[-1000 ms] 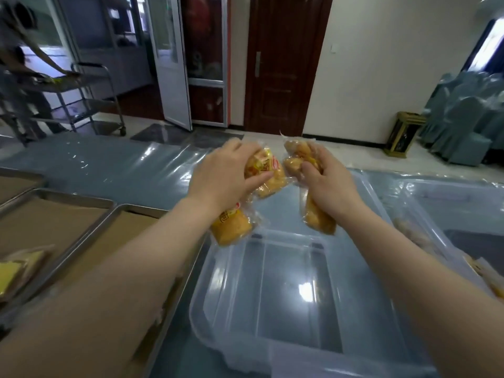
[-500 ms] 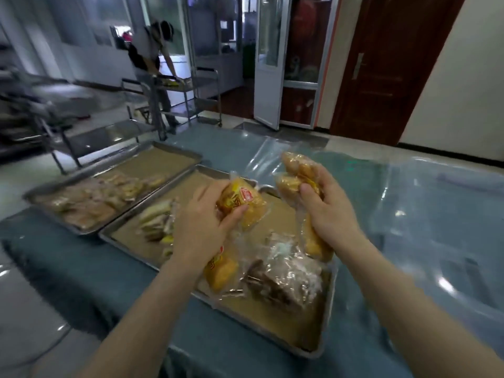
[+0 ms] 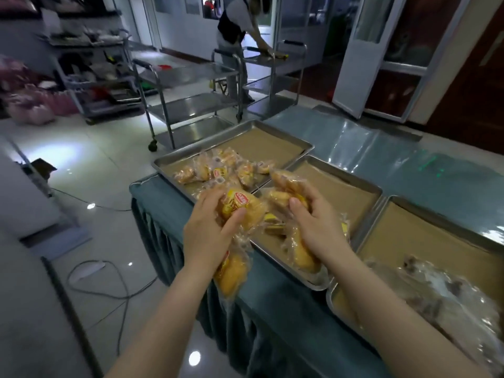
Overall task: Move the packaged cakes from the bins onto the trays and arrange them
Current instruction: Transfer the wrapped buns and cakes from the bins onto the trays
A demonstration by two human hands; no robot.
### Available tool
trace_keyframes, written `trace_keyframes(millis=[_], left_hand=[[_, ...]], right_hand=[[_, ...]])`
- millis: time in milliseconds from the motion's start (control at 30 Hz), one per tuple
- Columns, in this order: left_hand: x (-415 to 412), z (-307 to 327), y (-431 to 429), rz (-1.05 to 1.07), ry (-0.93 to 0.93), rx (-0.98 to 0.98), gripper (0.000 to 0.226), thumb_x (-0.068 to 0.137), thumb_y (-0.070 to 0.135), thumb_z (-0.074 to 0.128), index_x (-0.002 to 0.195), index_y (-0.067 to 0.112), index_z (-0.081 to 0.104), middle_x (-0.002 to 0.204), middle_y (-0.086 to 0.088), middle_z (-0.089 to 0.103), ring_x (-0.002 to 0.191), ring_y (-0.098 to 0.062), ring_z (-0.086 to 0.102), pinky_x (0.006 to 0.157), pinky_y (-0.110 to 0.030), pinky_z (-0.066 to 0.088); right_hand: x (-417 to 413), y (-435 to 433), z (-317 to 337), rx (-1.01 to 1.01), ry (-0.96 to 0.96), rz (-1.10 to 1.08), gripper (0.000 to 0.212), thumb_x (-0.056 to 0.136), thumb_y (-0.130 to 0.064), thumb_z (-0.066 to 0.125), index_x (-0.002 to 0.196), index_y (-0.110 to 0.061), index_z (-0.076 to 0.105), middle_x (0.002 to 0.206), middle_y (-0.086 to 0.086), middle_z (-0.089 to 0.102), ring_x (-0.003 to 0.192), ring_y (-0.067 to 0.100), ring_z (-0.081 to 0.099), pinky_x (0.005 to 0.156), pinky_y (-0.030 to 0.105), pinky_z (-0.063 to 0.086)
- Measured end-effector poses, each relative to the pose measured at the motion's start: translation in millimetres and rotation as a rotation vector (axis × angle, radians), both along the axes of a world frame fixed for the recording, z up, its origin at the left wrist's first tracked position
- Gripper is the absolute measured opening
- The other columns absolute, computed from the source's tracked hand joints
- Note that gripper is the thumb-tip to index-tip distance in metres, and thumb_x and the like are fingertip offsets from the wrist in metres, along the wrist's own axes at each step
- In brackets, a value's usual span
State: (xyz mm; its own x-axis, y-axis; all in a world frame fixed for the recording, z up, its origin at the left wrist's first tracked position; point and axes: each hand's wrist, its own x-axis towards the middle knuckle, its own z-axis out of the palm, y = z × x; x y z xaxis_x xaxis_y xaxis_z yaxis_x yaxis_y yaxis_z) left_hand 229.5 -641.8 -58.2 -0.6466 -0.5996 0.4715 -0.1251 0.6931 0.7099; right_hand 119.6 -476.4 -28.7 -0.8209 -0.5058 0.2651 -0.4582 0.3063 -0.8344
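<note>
My left hand (image 3: 208, 237) grips yellow packaged cakes (image 3: 240, 207) in clear wrappers, one poking out above the thumb and another hanging below the palm, over the table's left corner. My right hand (image 3: 317, 227) holds more packaged cakes (image 3: 301, 257) above the near end of the middle tray (image 3: 362, 186). The far-left tray (image 3: 275, 126) carries a pile of several wrapped cakes (image 3: 218, 170). The right tray (image 3: 409, 211) holds darker wrapped cakes (image 3: 441, 293), blurred.
The three steel trays sit side by side on a teal-covered table (image 3: 436, 173) under clear plastic. Steel trolleys (image 3: 191, 105) stand on the tiled floor beyond, where a person (image 3: 234, 25) bends over one. Cables (image 3: 109, 290) lie on the floor at left.
The view has swung left from the clear bin to the trays. Both hands carried their cakes along and now hover over the middle tray's near end and the table corner.
</note>
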Motion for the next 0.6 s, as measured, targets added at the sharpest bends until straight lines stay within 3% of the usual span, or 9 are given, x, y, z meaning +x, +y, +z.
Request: trace_keyframes(millis=[133,200,300,367,600], left_hand=[[-24,-32,-34,0.000,-0.088,0.086,0.049,0.078,0.065,0.050,0.121,0.041,0.048,0.108,0.025,0.048,0.093,0.012,0.044,0.075,-0.009,0.031],[-42,-42,-59,0.007,-0.140,0.071,0.055,0.077,0.069,0.046,0.123,0.039,0.048,0.110,0.024,0.048,0.092,0.010,0.043,0.076,-0.012,0.034],[-67,-50,-104,0.036,-0.223,0.035,0.060,0.075,0.071,0.044,0.122,0.034,0.050,0.111,0.016,0.054,0.095,-0.001,0.050,0.077,-0.022,0.041],[-81,-53,-132,0.063,-0.252,0.028,0.055,0.074,0.071,0.044,0.118,0.038,0.050,0.106,0.019,0.053,0.091,-0.001,0.052,0.075,-0.023,0.042],[-128,-72,-200,0.081,-0.276,0.106,0.033,0.074,0.070,0.047,0.104,0.058,0.037,0.095,0.029,0.048,0.086,0.006,0.046,0.068,-0.013,0.034]], right_hand=[[-33,-42,-28,0.048,0.019,-0.042,0.039,0.095,-0.040,0.045,0.131,-0.051,0.038,0.116,-0.020,0.060,0.104,0.006,0.057,0.085,0.033,0.049],[-54,-71,-47,0.042,-0.019,-0.049,0.041,0.094,-0.041,0.045,0.134,-0.048,0.037,0.121,-0.017,0.058,0.109,0.008,0.055,0.090,0.040,0.049],[-85,-119,-71,0.028,-0.102,-0.051,0.043,0.095,-0.039,0.048,0.137,-0.041,0.040,0.121,-0.019,0.058,0.104,0.000,0.054,0.088,0.030,0.048],[-104,-148,-83,0.007,-0.149,-0.056,0.042,0.094,-0.037,0.049,0.136,-0.038,0.042,0.119,-0.023,0.054,0.100,-0.006,0.051,0.085,0.024,0.043],[-167,-206,-107,-0.005,-0.247,-0.166,0.044,0.095,-0.038,0.048,0.138,-0.034,0.041,0.129,-0.012,0.055,0.113,0.009,0.051,0.093,0.032,0.045]])
